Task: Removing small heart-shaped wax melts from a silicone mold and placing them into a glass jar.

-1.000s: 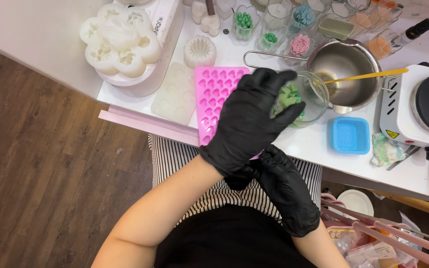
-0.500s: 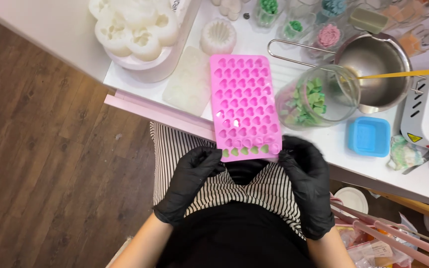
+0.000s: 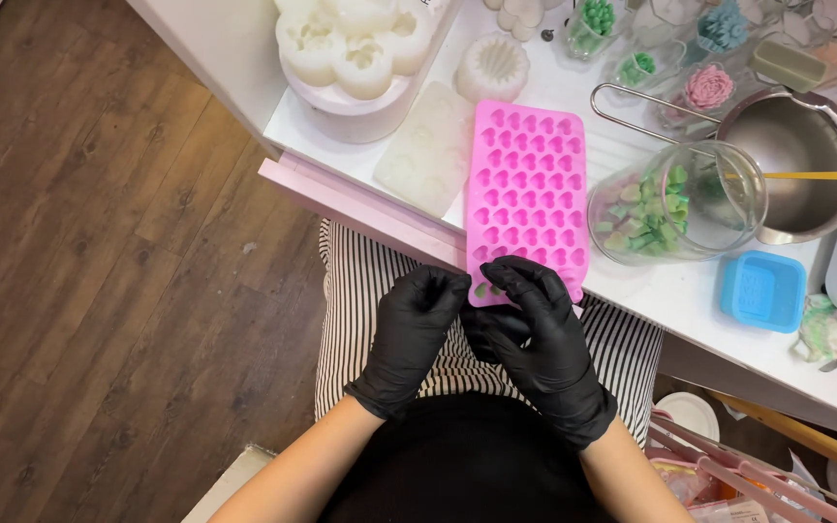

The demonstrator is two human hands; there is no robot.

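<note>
A pink silicone mould (image 3: 527, 189) with many small heart cavities lies on the white table (image 3: 690, 300), its near end over the table's edge. My left hand (image 3: 411, 329) and my right hand (image 3: 535, 334), both in black gloves, meet at that near end. The fingertips of both pinch the mould's bottom edge, where small green pieces sit in the lowest cavities. A clear glass beaker (image 3: 675, 203) with green chunks lies on its side just right of the mould.
A steel pot (image 3: 796, 160) with a yellow stick stands behind the beaker. A blue square mould (image 3: 765, 289), white flower moulds (image 3: 356, 44), a flat translucent mould (image 3: 428, 150) and small jars share the table. Wooden floor lies to the left.
One second ago my left hand reached over the mould toward the beaker; it has drawn back. Both hands have come together at the mould's near edge.
</note>
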